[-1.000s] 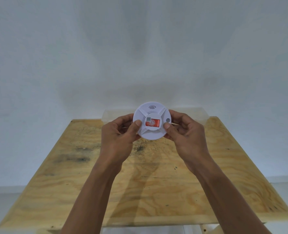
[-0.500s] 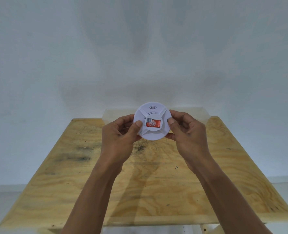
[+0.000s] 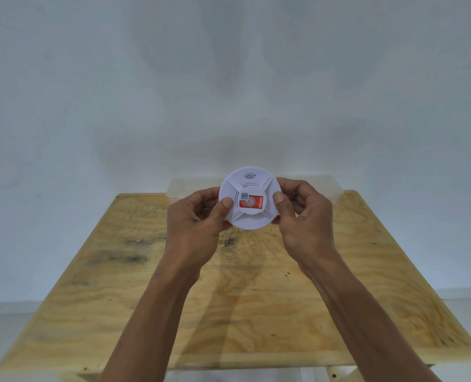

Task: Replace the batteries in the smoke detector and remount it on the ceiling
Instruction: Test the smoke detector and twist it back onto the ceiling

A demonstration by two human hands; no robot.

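A round white smoke detector (image 3: 249,216) is held upright above the far half of the table, its front face toward me. The face carries a red sticker with a small code square at its middle and a wave symbol near the top. My left hand (image 3: 195,219) grips its left rim, thumb pressed on the face. My right hand (image 3: 303,216) grips the right rim, thumb on the face beside the sticker. The detector's back is hidden.
A bare plywood table (image 3: 242,299) with dark stains lies under my arms. A clear plastic box (image 3: 322,186) stands at the table's far edge against the white wall (image 3: 229,78), partly hidden behind the detector.
The detector has turned slightly clockwise between my hands. My right thumb has slid up over the small round spot on its right side.
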